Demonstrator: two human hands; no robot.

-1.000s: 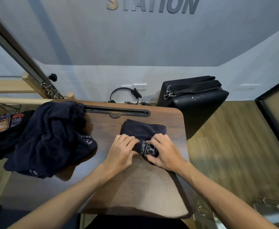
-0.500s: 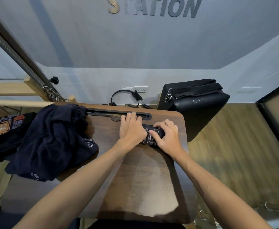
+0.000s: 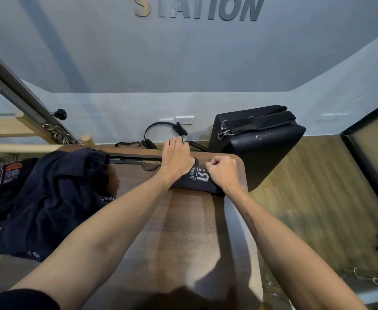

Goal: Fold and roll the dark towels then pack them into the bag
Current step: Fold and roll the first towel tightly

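Observation:
A dark towel, rolled into a tight roll with white print showing, lies near the far edge of the brown table. My left hand rests flat on the roll's left part, fingers straight and reaching past the table's far edge. My right hand is curled over the roll's right end and grips it. A loose heap of dark towels hangs over the table's left side. A black fabric piece with an orange print lies at the far left; whether it is the bag I cannot tell.
A black padded box with straps and clips stands on the wooden floor right of the table. A black ring handle and cords lie behind the table by the wall. A long slot handle runs along the table's far edge.
The towel went from half rolled to a full roll, shifted toward the far edge. Both hands followed it; the left fingers now overhang the edge and the right hand has curled.

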